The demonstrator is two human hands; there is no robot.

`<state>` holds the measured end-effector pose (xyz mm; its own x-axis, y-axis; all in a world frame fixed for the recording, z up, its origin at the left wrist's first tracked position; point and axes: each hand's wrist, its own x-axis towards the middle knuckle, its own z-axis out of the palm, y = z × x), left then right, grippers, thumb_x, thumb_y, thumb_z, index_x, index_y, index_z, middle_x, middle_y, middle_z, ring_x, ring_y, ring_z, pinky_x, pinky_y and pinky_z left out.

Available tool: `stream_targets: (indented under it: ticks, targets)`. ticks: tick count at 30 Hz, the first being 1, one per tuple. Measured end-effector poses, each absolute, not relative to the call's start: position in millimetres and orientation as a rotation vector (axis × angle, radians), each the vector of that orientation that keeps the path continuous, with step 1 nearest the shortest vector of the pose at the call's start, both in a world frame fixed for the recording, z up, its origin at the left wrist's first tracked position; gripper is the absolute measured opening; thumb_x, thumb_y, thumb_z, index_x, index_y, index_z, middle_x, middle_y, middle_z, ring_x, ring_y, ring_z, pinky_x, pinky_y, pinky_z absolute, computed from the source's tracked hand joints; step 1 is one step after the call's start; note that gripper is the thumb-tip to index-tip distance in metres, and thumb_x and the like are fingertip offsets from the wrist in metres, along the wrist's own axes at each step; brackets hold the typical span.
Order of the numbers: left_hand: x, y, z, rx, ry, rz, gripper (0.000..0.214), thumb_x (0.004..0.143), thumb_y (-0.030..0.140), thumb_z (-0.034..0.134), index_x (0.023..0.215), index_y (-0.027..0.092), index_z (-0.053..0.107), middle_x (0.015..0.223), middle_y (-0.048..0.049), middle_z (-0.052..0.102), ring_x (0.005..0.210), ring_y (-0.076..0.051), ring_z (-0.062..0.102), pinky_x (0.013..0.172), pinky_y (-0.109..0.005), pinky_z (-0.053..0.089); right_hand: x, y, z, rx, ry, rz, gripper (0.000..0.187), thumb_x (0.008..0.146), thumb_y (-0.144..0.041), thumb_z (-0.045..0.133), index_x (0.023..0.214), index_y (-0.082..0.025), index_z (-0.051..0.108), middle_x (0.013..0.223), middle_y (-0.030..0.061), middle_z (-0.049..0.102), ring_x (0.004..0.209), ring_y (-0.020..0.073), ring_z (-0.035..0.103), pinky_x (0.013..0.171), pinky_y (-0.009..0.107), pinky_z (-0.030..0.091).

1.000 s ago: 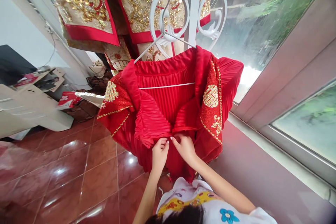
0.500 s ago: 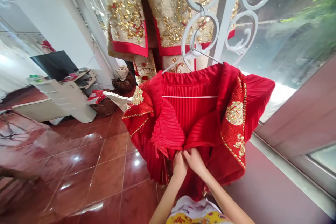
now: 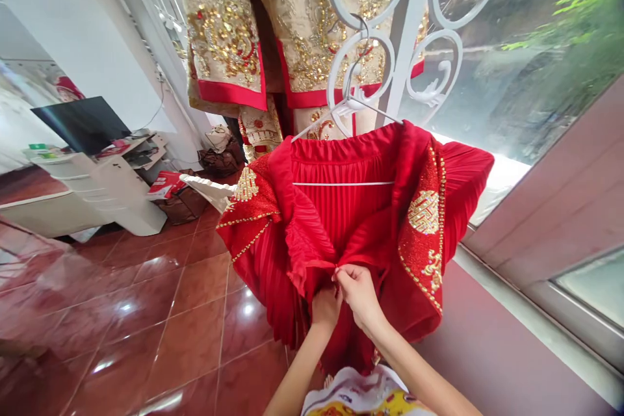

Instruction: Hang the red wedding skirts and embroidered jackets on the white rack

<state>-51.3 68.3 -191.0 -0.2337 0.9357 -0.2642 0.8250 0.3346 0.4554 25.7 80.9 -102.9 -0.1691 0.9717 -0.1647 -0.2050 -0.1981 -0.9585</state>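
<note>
Pinching one red skirt (image 3: 341,214), two hands (image 3: 325,307) (image 3: 359,292).

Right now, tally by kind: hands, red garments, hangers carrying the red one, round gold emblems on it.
hands: 2, the left hand and the right hand, each with a grip on the red fabric
red pleated garment: 1
white hanger: 1
round gold emblems: 2
Total: 6
</note>
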Motion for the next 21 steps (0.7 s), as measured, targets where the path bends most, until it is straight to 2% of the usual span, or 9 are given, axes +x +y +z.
stream_targets:
  ticks: [3,6,9,13,21]
  targets:
    - [-58.3,57.9,-178.9,1.596,2.187,0.326,0.029,0.088,0.028,0.043,0.098,0.014,0.066,0.092,-0.0137,0.069,0.088,-0.024,0.066,0.076,-0.03,0.046,31.6,82.4,-97.4,-1.068,-1.112,1.546,0.025,0.061,-0.038,0.057,0.051,-0.015,0.053,0.042,-0.0059,0.038,0.04,0.0044,0.026,0.04,0.02,0.016]
    - [-57.0,48.7,-166.3,1.663,2.33,0.536,0.03,0.084,0.032,0.049,0.105,0.015,0.062,0.1,-0.0139,0.067,0.089,-0.024,0.066,0.074,-0.029,0.047,35.2,78.7,-101.1,-1.07,-1.102,1.606,0.029,0.064,-0.042,0.057,0.054,-0.015,0.054,0.039,-0.0082,0.032,0.037,0.0035,0.022,0.038,0.019,0.013]
    - [-50.3,50.8,-159.3,1.713,2.329,0.655,0.022,0.081,0.019,0.047,0.092,0.015,0.065,0.094,-0.0138,0.068,0.084,-0.024,0.065,0.071,-0.03,0.047,32.4,70.3,-105.9,-1.057,-1.078,1.692,0.032,0.064,-0.046,0.057,0.055,-0.016,0.053,0.036,-0.0095,0.031,0.033,0.0026,0.021,0.036,0.019,0.012]
    - [-44.4,61.2,-155.4,1.763,2.295,0.728,0.024,0.079,0.01,0.044,0.073,0.017,0.066,0.079,-0.0109,0.069,0.077,-0.022,0.064,0.072,-0.03,0.046,25.8,65.8,-106.9,-1.016,-0.987,1.753,0.031,0.064,-0.046,0.057,0.059,-0.015,0.053,0.037,-0.0087,0.039,0.028,0.0031,0.027,0.033,0.018,0.015]
    - [-36.9,56.6,-138.5,1.709,2.263,0.503,0.029,0.082,0.012,0.04,0.078,0.012,0.069,0.071,-0.0145,0.067,0.069,-0.026,0.066,0.064,-0.032,0.046,25.1,75.4,-71.4,-1.03,-0.862,1.613,0.02,0.059,-0.033,0.054,0.052,-0.015,0.052,0.036,-0.0089,0.036,0.028,0.0014,0.025,0.031,0.017,0.014]
